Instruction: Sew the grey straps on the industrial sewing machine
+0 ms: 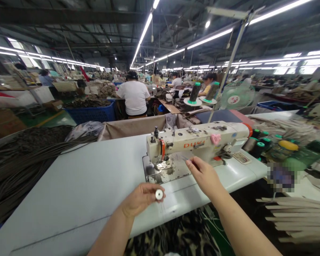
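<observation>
My left hand (140, 199) is closed on a small round bobbin (159, 194), its flat face with the centre hole turned toward me. It hovers just over the front of the white table (101, 177). My right hand (202, 174) is pinched in front of the body of a sewing machine (176, 142). Something thin and greyish shows at its fingertips, too small to name. To the left of that hand lie the machine's needle area and metal bed plate (173, 175), apart from both hands.
Thread cones (259, 149) crowd the table's right end, beside stacks of pale fabric strips (290, 220). Dark strips (18, 170) are heaped at left. A green fan (236, 96) and a thread stand pole (230, 67) rise behind the machine. A person in white (134, 94) sits ahead.
</observation>
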{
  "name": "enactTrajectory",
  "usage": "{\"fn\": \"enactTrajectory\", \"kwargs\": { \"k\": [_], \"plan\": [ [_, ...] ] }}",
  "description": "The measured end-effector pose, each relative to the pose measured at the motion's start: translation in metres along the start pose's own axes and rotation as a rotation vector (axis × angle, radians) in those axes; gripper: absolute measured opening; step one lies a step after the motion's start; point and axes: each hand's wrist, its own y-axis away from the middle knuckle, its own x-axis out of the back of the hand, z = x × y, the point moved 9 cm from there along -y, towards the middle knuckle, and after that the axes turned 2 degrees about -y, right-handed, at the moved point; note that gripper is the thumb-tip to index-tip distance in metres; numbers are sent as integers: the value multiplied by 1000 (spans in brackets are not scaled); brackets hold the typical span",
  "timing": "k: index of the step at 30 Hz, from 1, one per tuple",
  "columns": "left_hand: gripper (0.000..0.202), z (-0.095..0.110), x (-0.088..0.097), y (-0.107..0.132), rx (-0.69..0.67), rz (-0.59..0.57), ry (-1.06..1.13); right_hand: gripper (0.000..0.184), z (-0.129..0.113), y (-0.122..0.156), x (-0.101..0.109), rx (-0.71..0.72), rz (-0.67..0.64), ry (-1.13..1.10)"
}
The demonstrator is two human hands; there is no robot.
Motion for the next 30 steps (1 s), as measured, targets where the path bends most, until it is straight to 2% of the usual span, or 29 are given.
{"fn": "enactTrajectory", "kwargs": {
  "k": [3,5,8,16,22,26,30],
  "plan": [
    [43,13,22,-1,-130,216,112,36,-1,32,-59,-30,-302,-135],
    [44,18,28,0,-180,266,147,34,-2,51,-87,-48,-441,-154],
    [45,21,28,1,-200,268,168,32,-2,69,-108,-77,-548,-106],
    [45,26,24,2,-220,263,187,29,-11,77,-114,-67,-573,3],
    [42,27,21,2,-236,241,199,25,-26,80,-126,-9,-573,39],
    [44,29,24,5,-259,256,192,31,-26,81,-129,3,-571,-2],
    [43,31,27,7,-282,264,200,29,-18,81,-124,-27,-555,-163]
  ]
}}
